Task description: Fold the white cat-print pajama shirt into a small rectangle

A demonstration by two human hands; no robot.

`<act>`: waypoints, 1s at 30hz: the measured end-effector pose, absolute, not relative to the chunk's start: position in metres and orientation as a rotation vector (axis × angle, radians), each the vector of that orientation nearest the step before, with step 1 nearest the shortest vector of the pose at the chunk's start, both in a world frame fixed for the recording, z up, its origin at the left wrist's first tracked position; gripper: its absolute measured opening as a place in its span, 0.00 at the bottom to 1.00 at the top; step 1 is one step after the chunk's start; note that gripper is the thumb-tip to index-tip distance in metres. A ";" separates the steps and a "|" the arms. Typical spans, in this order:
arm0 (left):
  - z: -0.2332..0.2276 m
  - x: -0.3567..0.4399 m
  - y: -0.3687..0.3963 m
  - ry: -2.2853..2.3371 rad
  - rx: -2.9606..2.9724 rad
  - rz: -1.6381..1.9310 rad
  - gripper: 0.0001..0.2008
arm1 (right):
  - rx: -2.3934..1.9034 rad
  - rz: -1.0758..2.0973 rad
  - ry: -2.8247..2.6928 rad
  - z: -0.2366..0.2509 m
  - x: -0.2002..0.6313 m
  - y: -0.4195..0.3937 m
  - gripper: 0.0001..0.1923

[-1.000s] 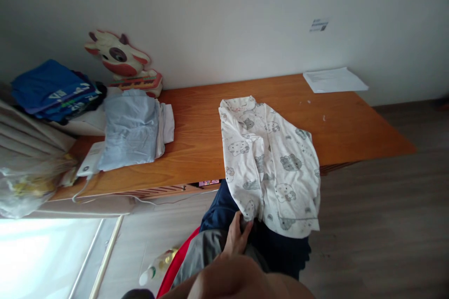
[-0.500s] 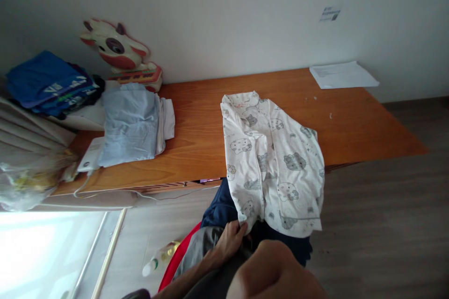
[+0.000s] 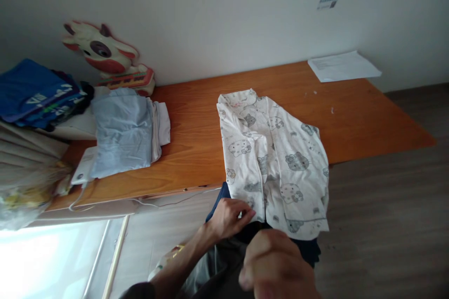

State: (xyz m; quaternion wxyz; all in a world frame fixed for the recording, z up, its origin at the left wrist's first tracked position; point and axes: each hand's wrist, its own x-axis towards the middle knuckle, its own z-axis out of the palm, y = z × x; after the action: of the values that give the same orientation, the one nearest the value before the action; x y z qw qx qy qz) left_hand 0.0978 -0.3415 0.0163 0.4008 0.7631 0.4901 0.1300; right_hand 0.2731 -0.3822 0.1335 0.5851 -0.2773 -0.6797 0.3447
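A white pajama shirt (image 3: 294, 163) with grey cartoon cat faces lies front up, collar toward the wall. Its upper part rests on the wooden table (image 3: 196, 135) and its lower part hangs over my lap. My left hand (image 3: 228, 217) is at the shirt's lower left corner, thumb and forefinger curled together on the hem; the fingers cover the cloth there. Closer to the camera, my right hand (image 3: 277, 261) is curled in front of the hem, a little blurred. What it holds, if anything, is hidden.
Folded light-blue clothes (image 3: 122, 133) are stacked to the left, beside a white power strip (image 3: 84, 166). Behind them are a toy cow keyboard (image 3: 112, 58) and a pile of blue clothing (image 3: 38, 96). Paper sheets (image 3: 343, 66) lie at the back right.
My left hand has moved up and slightly left at the shirt's hem. My right hand has turned, showing its curled fingers more. The view has shifted slightly.
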 end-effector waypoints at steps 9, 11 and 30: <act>0.068 0.154 -0.182 1.020 2.483 0.583 0.25 | -1.896 0.254 -1.164 -0.056 0.433 -0.416 0.23; 0.056 0.155 -0.161 1.064 2.572 0.492 0.25 | -2.017 0.257 -1.051 -0.083 0.469 -0.419 0.34; 0.088 0.329 -0.083 1.051 2.418 0.174 0.34 | -1.984 0.549 -1.101 -0.041 0.461 -0.411 0.16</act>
State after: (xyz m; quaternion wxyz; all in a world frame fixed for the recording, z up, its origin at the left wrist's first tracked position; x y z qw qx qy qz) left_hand 0.3288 -0.0833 0.0881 0.2469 0.8868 0.3855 0.0638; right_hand 0.4610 -0.4107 -0.0413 0.3927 -0.7816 -0.4336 0.2164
